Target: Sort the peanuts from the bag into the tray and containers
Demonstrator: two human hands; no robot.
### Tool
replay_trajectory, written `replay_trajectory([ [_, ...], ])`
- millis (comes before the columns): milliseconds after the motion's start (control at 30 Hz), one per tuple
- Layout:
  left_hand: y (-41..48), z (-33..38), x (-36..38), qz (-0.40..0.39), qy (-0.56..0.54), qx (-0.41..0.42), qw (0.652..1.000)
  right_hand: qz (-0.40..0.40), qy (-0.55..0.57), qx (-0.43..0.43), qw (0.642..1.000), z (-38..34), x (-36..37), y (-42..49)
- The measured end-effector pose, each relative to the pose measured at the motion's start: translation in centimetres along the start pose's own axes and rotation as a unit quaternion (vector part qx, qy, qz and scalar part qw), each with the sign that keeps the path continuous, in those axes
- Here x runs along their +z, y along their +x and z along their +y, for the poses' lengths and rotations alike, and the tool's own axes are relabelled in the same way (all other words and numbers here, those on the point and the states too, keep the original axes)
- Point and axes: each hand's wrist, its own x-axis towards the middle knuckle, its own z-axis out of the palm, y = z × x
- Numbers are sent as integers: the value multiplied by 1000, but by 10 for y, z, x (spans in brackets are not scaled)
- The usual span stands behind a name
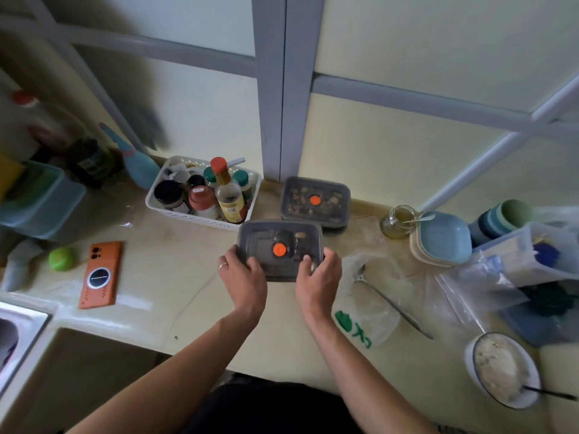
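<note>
A grey lidded container (279, 242) with an orange knob sits at the counter's middle, with a few peanuts visible through its lid. My left hand (242, 277) grips its near left corner, and my right hand (318, 278) grips its near right corner, thumb on the lid. Behind it stands a second grey lidded container (315, 200), filled with peanuts. A clear plastic bag (366, 305) with green print lies flat to the right, with a metal spoon (391, 300) lying across it.
A white basket of bottles (203, 192) stands behind left. An orange phone (101, 274) and a green ball (62, 259) lie left, near the sink (18, 336). Blue bowls (443, 238), a jar (399, 222), plastic boxes and a white bowl (501, 369) crowd the right.
</note>
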Motion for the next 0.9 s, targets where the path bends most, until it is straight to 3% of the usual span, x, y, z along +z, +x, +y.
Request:
replay_trajectory([
  [167, 31, 51, 30, -59, -45, 60, 995, 26, 22, 14, 999, -23, -11, 59],
  [400, 64, 79, 61, -162, -58, 113, 979, -60, 37, 40, 997, -8, -18, 130],
  [900, 80, 74, 91, -192, -33, 104, 975, -89, 148, 99, 980, 3, 0, 142],
])
